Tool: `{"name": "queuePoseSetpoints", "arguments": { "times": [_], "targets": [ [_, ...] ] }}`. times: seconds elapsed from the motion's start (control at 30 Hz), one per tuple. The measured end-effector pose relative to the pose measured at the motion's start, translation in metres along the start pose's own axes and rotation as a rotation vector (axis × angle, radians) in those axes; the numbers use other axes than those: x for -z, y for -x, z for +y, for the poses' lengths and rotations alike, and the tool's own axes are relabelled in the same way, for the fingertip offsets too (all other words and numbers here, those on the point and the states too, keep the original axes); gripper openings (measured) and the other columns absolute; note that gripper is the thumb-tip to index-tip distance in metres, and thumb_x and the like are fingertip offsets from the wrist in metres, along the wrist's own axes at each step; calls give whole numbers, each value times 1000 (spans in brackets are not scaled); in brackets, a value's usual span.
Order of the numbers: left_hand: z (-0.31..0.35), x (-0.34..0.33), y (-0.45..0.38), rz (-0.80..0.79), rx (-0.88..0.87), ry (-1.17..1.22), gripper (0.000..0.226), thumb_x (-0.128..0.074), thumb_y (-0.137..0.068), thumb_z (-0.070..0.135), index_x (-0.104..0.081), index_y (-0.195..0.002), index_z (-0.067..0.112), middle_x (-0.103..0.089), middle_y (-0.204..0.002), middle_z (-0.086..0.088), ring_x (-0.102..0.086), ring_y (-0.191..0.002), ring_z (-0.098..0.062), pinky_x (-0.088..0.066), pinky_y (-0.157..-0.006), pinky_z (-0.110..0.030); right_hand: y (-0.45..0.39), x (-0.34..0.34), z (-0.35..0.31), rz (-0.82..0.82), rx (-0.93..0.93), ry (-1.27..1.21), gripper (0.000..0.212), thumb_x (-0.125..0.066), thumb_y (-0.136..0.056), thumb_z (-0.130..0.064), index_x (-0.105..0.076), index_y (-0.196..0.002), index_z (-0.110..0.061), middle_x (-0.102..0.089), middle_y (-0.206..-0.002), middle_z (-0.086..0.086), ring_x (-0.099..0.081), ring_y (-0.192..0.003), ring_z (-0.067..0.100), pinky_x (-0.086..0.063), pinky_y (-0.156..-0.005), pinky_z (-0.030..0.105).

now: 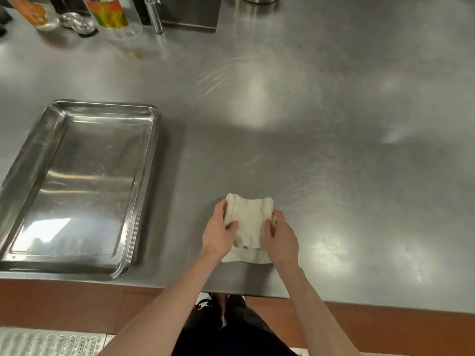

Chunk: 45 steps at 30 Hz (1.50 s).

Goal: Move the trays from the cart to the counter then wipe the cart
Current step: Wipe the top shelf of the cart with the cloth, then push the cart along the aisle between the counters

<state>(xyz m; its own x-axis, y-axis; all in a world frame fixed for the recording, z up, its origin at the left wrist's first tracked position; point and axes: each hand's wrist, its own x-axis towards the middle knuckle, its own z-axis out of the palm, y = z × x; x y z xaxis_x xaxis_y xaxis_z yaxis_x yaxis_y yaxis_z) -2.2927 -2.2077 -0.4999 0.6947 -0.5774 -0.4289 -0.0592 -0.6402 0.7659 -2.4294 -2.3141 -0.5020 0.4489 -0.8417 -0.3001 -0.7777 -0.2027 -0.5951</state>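
Steel ran across almost everything your head camera took in: a brushed, scratched surface (308, 111) with bright glare patches, its near edge cutting across the lower part of the view. On the left of it sat the trays (74, 186), shallow steel ones nested in a stack with several rims showing along the right side, the top one bare and reflecting light, its near rim close to the edge of the surface. Well to the right of that stack, near the front edge, lay a cream folded cloth (248, 222), and both of your hands were on it. Your left hand (218, 232) gripped its left side, thumb curled over the top of the fabric and fingers wrapped behind the edge. Your right hand (281, 236) held the right side the same way, thumb pressed on top and fingers tucked round the fold. The upper layer of the cloth was bunched between your hands while a lower layer lay flat on the steel beneath your wrists. Along the far edge stood two clear bottles with orange and yellow labels (110, 14), some small round metal lids (77, 21) between them, and a dark box (190, 11). Below the surface showed reddish-brown floor tiles (385, 327) and your dark clothing.
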Motion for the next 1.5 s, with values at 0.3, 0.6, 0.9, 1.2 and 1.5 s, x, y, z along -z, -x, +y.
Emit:
{"name": "queuePoseSetpoints", "arguments": {
  "times": [0.3,0.6,0.9,1.2,1.5],
  "targets": [
    [1,-1,0,169,-72,-126,61,-69,-95,23,-44,-152,25,-57,-141,6,-46,-128,-22,-46,-102,-39,-1,18,0,70,57,146,44,-52,-103,-44,-44,-143,-26,-54,-125,-1,-62,-105,26,-44,-72,34],
    [30,26,36,328,-128,241,41,-41,-113,34,-53,-152,23,-52,-153,16,-44,-142,-2,-33,-124,-32,20,60,-21,51,156,-504,46,-31,-111,-47,-49,-150,-29,-53,-148,-18,-47,-136,-3,-37,-117,27],
    [83,96,94,580,-402,506,49,-24,-114,37,-47,-154,23,-52,-157,10,-42,-151,-10,-30,-127,-39,37,96,-103,-5,504,-775,59,-12,-111,-38,-42,-157,-16,-42,-159,-25,-32,-151,-2,-22,-121,13],
    [87,189,143,908,-567,558,59,-21,-112,42,-42,-156,10,-52,-158,-4,-43,-151,-18,-30,-128,-49,68,110,-224,-203,887,-874,87,-12,-103,-70,-38,-158,-8,-42,-164,-5,-31,-155,9,-19,-125,25],
    [41,253,249,1215,-524,510,56,-25,-112,41,-45,-154,11,-54,-156,-2,-43,-151,-19,-29,-127,-51,149,70,-304,-519,1077,-878,88,-11,-100,-74,-38,-158,-15,-43,-163,-4,-30,-155,11,-18,-126,25]
  ]
}}
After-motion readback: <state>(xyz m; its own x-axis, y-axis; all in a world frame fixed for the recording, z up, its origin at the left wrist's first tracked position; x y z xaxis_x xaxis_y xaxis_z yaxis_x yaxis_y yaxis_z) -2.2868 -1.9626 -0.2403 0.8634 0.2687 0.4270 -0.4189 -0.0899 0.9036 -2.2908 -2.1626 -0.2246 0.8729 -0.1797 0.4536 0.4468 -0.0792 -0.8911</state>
